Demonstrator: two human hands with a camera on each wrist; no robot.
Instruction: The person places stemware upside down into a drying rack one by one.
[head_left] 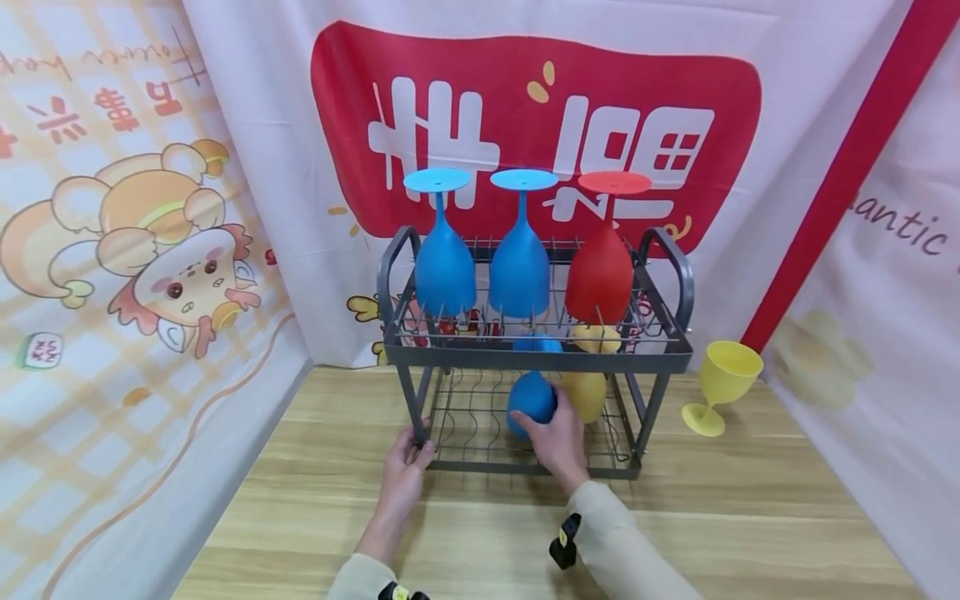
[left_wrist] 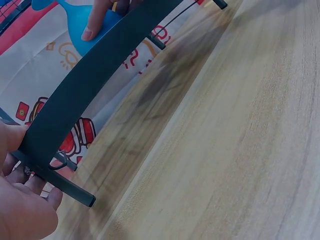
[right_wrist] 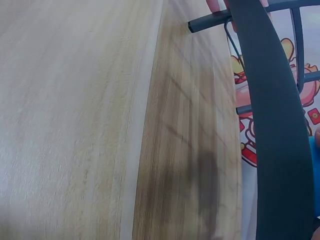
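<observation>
A dark two-tier metal rack [head_left: 540, 360] stands on the table. At its lower left front corner, my left hand [head_left: 408, 467] grips the frame; the left wrist view shows the thumb and fingers about the lower rail [left_wrist: 75, 95]. My right hand [head_left: 555, 435] holds the bowl of an upside-down blue goblet [head_left: 529, 402] on the lower tier. Beside that goblet is an upside-down yellow goblet [head_left: 585, 396]. Overhead on the upper tier, two blue goblets [head_left: 445, 271] and a red goblet [head_left: 599, 279] stand upside down in a row. The right wrist view catches only a sliver of blue goblet [right_wrist: 316, 175].
Right of the rack, another yellow goblet [head_left: 729, 373] stands upright on the wooden table [head_left: 480, 533]. Printed cloths [head_left: 262, 75] hang behind and at both sides. Curved handles [head_left: 678, 275] rise at the rack's ends.
</observation>
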